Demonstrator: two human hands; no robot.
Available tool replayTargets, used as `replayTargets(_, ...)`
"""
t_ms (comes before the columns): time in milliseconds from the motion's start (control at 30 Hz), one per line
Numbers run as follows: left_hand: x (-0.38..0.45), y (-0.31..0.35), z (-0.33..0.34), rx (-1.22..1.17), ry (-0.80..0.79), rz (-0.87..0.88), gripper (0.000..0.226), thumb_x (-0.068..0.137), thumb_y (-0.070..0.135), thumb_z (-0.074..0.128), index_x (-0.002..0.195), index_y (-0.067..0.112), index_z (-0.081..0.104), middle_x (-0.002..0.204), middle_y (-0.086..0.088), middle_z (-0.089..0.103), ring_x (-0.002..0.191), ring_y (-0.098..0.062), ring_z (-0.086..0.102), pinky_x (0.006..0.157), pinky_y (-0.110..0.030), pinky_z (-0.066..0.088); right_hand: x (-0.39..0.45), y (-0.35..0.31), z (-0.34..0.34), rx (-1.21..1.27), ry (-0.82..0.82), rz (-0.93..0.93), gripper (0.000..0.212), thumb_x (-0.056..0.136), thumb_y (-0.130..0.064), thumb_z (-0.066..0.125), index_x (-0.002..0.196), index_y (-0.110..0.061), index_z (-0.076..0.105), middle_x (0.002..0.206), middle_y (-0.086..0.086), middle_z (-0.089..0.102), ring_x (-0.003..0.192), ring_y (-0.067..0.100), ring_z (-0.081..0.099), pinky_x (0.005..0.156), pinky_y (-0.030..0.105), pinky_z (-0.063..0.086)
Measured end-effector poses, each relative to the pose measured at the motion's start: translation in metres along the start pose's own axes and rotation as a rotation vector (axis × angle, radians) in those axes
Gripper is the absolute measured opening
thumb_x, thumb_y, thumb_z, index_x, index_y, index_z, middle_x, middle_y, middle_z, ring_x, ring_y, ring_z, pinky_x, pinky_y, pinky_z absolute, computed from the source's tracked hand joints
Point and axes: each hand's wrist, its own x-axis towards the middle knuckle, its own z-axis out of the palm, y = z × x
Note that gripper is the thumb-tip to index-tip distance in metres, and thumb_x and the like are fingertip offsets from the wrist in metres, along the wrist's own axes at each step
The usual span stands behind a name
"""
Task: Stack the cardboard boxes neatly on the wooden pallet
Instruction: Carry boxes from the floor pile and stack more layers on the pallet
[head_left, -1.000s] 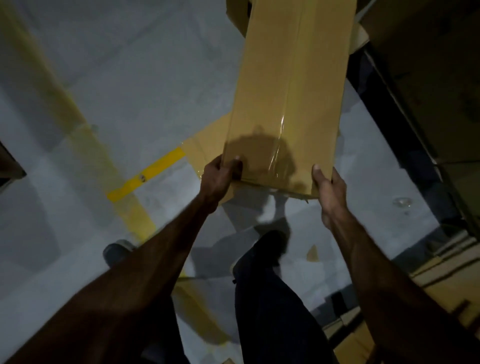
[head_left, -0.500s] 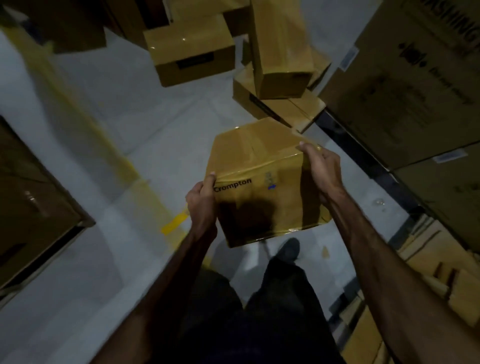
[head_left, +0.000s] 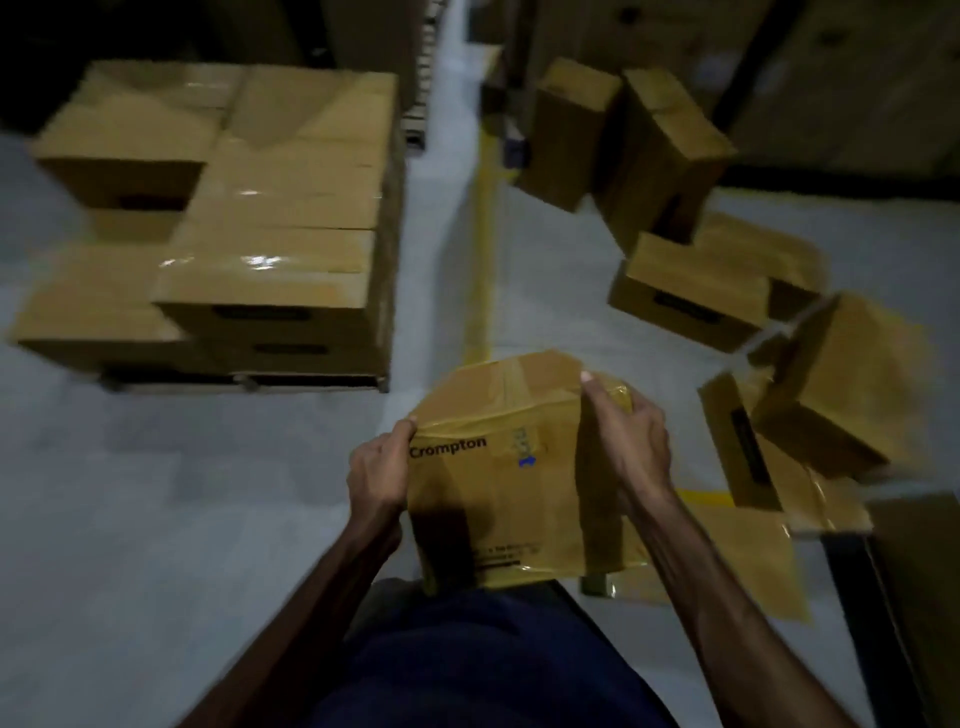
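Fingers (head_left: 597, 395) of both hands grasp one cardboard box (head_left: 514, 499)
Left hand (head_left: 376, 473) curls on its left edge, right hand (head_left: 631, 441) on its right; stacked boxes (head_left: 270, 218) sit on the pallet (head_left: 244, 382) far left

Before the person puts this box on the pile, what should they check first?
1. Both hands hold the Crompton box: ok, the left hand grips its left edge and the right hand its right top corner.
2. Box shut and taped: ok.
3. Free spot on the stack: ok, a lower step shows at its left front.
4. Floor between person and stack clear: ok.
5. Pallet sound: cannot tell, only its front edge shows.
6. Stack square: cannot tell, the picture is blurred.
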Motion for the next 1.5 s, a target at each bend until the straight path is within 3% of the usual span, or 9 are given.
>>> replayTargets(67, -0.013, 0.0, -0.032, -0.114, 0.133, -0.032, 0.05, 0.074, 0.065, 0.066, 0.07, 0.015, 0.069, 0.072, -0.008, 0.067, 0.074, -0.026, 0.064, 0.068, -0.043, 0.051, -0.009, -0.027, 0.027, -0.057, -0.115, -0.085, 0.039, 0.086, -0.072, 0.067, 0.084, -0.033, 0.069, 0.082, -0.013, 0.065, 0.097, 0.027, 0.062, 0.091, 0.043, 0.053)
replayTargets(400, -0.077, -0.015, -0.196, -0.482, 0.76, 0.052, 0.045, 0.079, 0.06, 0.066, 0.076, 0.015, 0.071, 0.075, -0.008, 0.066, 0.077, -0.028, 0.064, 0.072, -0.055, 0.056, -0.106, -0.126, 0.178, -0.098, -0.719, -0.436, 0.063, 0.074, -0.077, 0.073, 0.12, -0.035, 0.076, 0.099, -0.016, 0.078, 0.098, 0.013, 0.073, 0.093, 0.044, 0.059)
replayTargets(600, -0.107, -0.03, -0.288, -0.637, 1.02, 0.128, 0.037, 0.081, 0.056, 0.069, 0.066, 0.022, 0.064, 0.07, -0.002, 0.06, 0.075, -0.024, 0.061, 0.066, -0.048, 0.049, -0.203, -0.155, 0.262, -0.127, -0.951, -0.62, 0.047, 0.084, -0.066, 0.07, 0.122, -0.038, 0.072, 0.099, -0.019, 0.074, 0.099, 0.01, 0.07, 0.094, 0.045, 0.057)
replayTargets(767, -0.106, -0.043, -0.377, -0.697, 1.11, 0.215, 0.039, 0.087, 0.048, 0.069, 0.061, 0.021, 0.059, 0.066, 0.0, 0.053, 0.069, -0.022, 0.054, 0.062, -0.046, 0.043, -0.294, -0.162, 0.331, -0.086, -0.965, -0.66, 0.079, 0.071, -0.075, 0.067, 0.137, -0.03, 0.067, 0.133, -0.004, 0.07, 0.118, 0.018, 0.065, 0.104, 0.052, 0.051)
replayTargets(1033, -0.084, -0.026, -0.529, -0.617, 1.121, 0.343, 0.043, 0.093, 0.039, 0.064, 0.058, 0.023, 0.047, 0.061, 0.005, 0.039, 0.065, -0.019, 0.041, 0.061, -0.042, 0.034, -0.399, -0.179, 0.439, 0.018, -0.964, -0.631, 0.082, 0.069, -0.068, 0.067, 0.138, -0.023, 0.067, 0.134, 0.0, 0.068, 0.115, 0.017, 0.064, 0.1, 0.048, 0.053)
replayTargets(1200, -0.031, 0.002, -0.597, -0.537, 1.05, 0.386, 0.045, 0.093, 0.039, 0.064, 0.056, 0.026, 0.044, 0.062, 0.003, 0.037, 0.067, -0.021, 0.039, 0.062, -0.047, 0.032, -0.406, -0.197, 0.506, 0.103, -0.9, -0.576, 0.062, 0.089, -0.045, 0.073, 0.142, -0.014, 0.064, 0.085, -0.039, 0.066, 0.08, -0.013, 0.062, 0.079, 0.03, 0.052)
replayTargets(1333, 0.032, 0.026, -0.641, -0.484, 1.004, 0.399, 0.043, 0.091, 0.04, 0.062, 0.064, 0.015, 0.042, 0.067, -0.003, 0.037, 0.068, -0.023, 0.039, 0.064, -0.046, 0.032, -0.398, -0.213, 0.57, 0.156, -0.84, -0.526, 0.063, 0.089, -0.041, 0.074, 0.147, -0.022, 0.06, 0.105, -0.038, 0.063, 0.094, -0.02, 0.06, 0.084, 0.025, 0.049)
replayTargets(1400, 0.063, 0.041, -0.667, -0.473, 1.012, 0.39, 0.042, 0.09, 0.04, 0.062, 0.067, 0.01, 0.044, 0.07, -0.005, 0.038, 0.069, -0.021, 0.039, 0.065, -0.047, 0.033, -0.399, -0.227, 0.608, 0.161, -0.843, -0.501, 0.066, 0.085, -0.049, 0.074, 0.146, -0.027, 0.061, 0.121, -0.021, 0.068, 0.11, -0.005, 0.063, 0.094, 0.037, 0.055)
replayTargets(1500, 0.107, 0.06, -0.713, -0.46, 1.04, 0.34, 0.037, 0.088, 0.04, 0.061, 0.063, 0.017, 0.046, 0.068, -0.001, 0.041, 0.068, -0.019, 0.041, 0.065, -0.043, 0.032, -0.406, -0.249, 0.673, 0.149, -0.914, -0.489, 0.055, 0.093, -0.037, 0.072, 0.144, -0.018, 0.063, 0.09, -0.036, 0.071, 0.091, -0.009, 0.067, 0.089, 0.026, 0.059)
